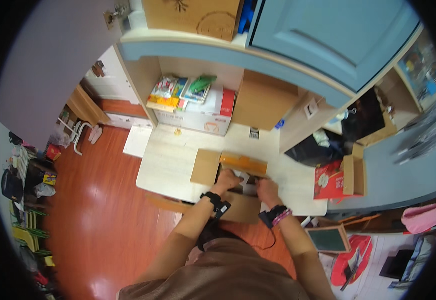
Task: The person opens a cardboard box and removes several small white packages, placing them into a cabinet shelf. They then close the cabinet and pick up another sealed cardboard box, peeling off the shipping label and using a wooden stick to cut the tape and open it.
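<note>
A cardboard box (204, 166) stands on the pale desk with its flaps folded outward. Orange-brown tape (245, 162) covers its far flap. My left hand (227, 181) reaches into the opening from the left, its fingertips beside a grey-white item (245, 179) that I cannot make out. At the right side of the opening is my right hand (267, 190), fingers bent at the box's edge. Whether either hand grips anything is hidden by the fingers and the dark interior. Both wrists wear black straps with small devices.
Under the blue cabinet, a white and red carton (210, 118) carries packets and a tray. A large cardboard panel (263, 99) leans beside it. A red box (328, 180) stands at the desk's right. The desk (165, 161) has a rounded left corner above a reddish wood floor (101, 210).
</note>
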Demonstrator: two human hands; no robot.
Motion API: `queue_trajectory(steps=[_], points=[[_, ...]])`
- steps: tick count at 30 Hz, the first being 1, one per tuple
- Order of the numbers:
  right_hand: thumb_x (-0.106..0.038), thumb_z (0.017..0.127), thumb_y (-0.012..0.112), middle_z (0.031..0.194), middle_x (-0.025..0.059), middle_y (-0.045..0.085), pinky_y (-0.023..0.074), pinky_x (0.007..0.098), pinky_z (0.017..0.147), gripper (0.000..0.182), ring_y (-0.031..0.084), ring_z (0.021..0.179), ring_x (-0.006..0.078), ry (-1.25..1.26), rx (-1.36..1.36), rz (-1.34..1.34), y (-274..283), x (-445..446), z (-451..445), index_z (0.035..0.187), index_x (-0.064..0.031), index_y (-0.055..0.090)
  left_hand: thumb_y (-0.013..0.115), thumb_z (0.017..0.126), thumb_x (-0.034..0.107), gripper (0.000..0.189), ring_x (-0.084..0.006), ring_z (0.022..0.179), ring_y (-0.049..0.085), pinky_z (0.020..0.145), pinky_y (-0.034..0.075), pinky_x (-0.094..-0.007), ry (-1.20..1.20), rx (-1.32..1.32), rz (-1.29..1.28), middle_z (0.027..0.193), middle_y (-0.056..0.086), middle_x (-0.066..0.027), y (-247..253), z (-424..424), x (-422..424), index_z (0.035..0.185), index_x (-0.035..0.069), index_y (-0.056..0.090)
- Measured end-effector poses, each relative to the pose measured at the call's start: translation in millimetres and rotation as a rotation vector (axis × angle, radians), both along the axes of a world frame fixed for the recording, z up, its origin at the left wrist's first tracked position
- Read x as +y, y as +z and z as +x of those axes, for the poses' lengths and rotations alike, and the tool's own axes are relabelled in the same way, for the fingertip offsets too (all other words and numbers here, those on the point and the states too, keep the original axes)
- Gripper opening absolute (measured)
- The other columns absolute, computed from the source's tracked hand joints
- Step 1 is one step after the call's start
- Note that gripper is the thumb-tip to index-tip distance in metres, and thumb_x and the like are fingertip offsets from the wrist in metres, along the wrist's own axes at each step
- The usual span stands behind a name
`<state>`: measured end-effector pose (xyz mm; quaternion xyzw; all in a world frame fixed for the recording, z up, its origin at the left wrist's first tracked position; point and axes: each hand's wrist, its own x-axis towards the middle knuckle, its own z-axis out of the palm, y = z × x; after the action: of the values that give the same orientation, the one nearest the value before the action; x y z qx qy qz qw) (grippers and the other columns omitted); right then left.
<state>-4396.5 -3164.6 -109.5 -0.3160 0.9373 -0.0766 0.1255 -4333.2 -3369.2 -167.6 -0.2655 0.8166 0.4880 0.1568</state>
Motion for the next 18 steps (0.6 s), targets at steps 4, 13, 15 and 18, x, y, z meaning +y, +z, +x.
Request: queue_trajectory(steps=[4, 13, 15, 18], points=[[-0.028, 0.100, 0.059, 0.105, 0.0246, 0.073, 0.0569, 0.0529, 0.080, 0.031, 0.072, 0.091, 0.0421, 0.035, -0.004, 0.023, 22.3, 7.3, 4.3, 0.114, -0.0037, 0.072, 0.085, 0.077, 0.024, 0.074, -0.0349, 0.115, 0.068, 0.096, 0.056, -0.0388, -0.029, 0.305, 0.024, 0.126, 0.069, -0.0205, 64.6, 55.7, -18.4, 0.139, -0.001, 0.055], [-0.038, 0.096, 0.065, 0.118, 0.0195, 0.072, 0.0549, 0.0485, 0.093, 0.048, 0.068, 0.111, 0.0386, 0.166, -0.229, 0.163, 63.9, 13.1, 37.9, 0.132, -0.0068, 0.063, 0.072, 0.083, -0.017, 0.087, -0.0163, 0.128, 0.058, 0.096, 0.056, -0.0333, 0.100, 0.493, 0.791, 0.141, 0.057, -0.0109, 217.0, 162.1, -71.9, 0.158, 0.001, 0.029], [-0.040, 0.094, 0.068, 0.132, 0.0186, 0.067, 0.0544, 0.0477, 0.095, 0.060, 0.066, 0.115, 0.0392, 0.285, -0.439, 0.397, 102.6, 3.2, 44.7, 0.145, -0.0126, 0.054, 0.072, 0.092, -0.002, 0.076, -0.0156, 0.118, 0.062, 0.091, 0.056, -0.0322, 0.087, 0.588, 0.752, 0.132, 0.062, -0.0099, 229.5, 171.9, -85.9, 0.156, 0.000, 0.032], [-0.033, 0.091, 0.075, 0.137, 0.0160, 0.066, 0.0538, 0.0453, 0.099, 0.066, 0.066, 0.119, 0.0360, 0.231, -0.515, 0.148, 190.4, -32.7, 66.3, 0.149, -0.0129, 0.050, 0.062, 0.105, 0.029, 0.062, -0.0150, 0.095, 0.067, 0.077, 0.055, -0.0276, 0.126, 0.619, 0.827, 0.118, 0.067, -0.0103, 239.9, 178.0, -103.5, 0.153, -0.002, 0.036]])
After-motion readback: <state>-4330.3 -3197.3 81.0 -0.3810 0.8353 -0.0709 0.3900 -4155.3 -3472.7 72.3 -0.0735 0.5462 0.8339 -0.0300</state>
